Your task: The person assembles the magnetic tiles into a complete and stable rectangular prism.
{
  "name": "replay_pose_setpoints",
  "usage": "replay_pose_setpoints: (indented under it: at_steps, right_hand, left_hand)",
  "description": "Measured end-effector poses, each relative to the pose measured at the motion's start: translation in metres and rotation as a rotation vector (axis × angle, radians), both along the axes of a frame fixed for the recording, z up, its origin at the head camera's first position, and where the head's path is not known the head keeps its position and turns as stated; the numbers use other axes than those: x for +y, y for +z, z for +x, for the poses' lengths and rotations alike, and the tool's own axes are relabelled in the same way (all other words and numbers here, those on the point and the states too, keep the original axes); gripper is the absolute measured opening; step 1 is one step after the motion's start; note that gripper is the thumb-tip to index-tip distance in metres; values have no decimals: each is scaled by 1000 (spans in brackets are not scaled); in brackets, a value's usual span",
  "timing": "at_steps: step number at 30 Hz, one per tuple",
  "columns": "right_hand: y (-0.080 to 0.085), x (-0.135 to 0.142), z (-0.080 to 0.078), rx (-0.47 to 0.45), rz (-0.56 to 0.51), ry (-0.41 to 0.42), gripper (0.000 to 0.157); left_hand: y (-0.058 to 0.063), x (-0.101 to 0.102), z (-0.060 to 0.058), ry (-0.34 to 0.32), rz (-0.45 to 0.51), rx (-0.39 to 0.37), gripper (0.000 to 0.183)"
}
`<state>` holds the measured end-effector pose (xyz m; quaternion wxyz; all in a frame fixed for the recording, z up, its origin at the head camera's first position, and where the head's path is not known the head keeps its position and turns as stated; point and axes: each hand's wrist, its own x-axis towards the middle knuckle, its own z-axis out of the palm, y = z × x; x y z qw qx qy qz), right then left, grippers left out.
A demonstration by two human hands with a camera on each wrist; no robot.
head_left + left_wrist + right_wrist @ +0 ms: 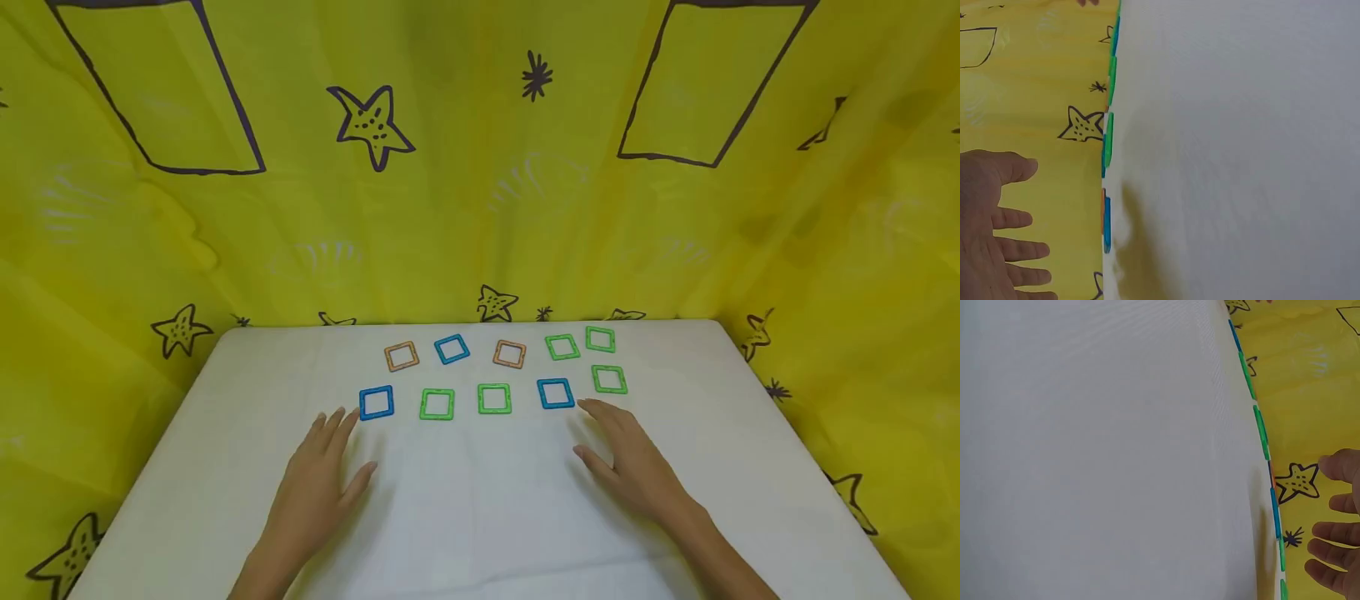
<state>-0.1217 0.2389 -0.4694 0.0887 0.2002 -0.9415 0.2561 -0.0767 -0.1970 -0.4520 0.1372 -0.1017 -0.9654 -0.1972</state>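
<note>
Several square plastic frames lie flat on the white table in two loose rows. In the head view the front row has a blue frame [377, 417] at left, two green frames [437, 417], another blue frame [556, 406] and a green frame [609, 392] at right. Behind them are two orange frames, a lighter blue frame [452, 361] and two green ones. My left hand [311, 492] hovers with spread, straight fingers near the left blue frame. Beside the right blue frame my right hand [637, 458] hovers, fingers extended. Neither hand holds anything.
The white table [465, 517] is covered in cloth, with a faint crease near its front. A yellow curtain [450, 208] printed with starfish and shells hangs behind the table and along both sides.
</note>
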Motion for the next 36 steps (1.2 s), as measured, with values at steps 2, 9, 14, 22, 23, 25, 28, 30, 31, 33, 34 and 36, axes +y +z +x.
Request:
replay_pose_setpoints:
  at_steps: [2,9,14,22,23,25,28,30,31,33,34,36]
  right_hand:
    - [1,-5,-4,-23,-3,6,60]
    - [1,-25,-17,-47,-31,22,57]
    - [-2,-38,-27,-48,-65,23,56]
    - [1,-59,-40,-40,-60,52,54]
    - [1,-63,-43,-36,-60,55,54]
    - [2,-69,-48,-35,-51,57,53]
    - [2,-79,-56,-47,-26,58,54]
    - [2,-86,-62,-65,-5,57,54]
    - [2,-89,-64,-72,4,56,53]
    - [1,-95,-69,-82,18,56,53]
    - [1,-98,-71,-86,25,57,52]
    - [0,-103,-75,-100,36,58,52]
  left_hand:
    - [0,7,-4,-11,33,18,71]
    - [-4,30,-19,-23,78,25,66]
    - [-8,45,-30,-48,104,7,62]
    - [-7,67,-50,-37,116,-27,64]
    - [-6,69,-53,-37,119,-31,64]
    - [-5,73,-59,-44,131,-43,64]
    - [-5,76,-69,-55,140,-69,64]
    - [-6,78,-75,-57,140,-91,62]
    - [-7,78,-77,-60,140,-102,61]
    - [-10,78,-82,-66,140,-120,59]
    - [-12,79,-84,-70,142,-131,59]
    - [-15,79,-87,-81,141,-143,60]
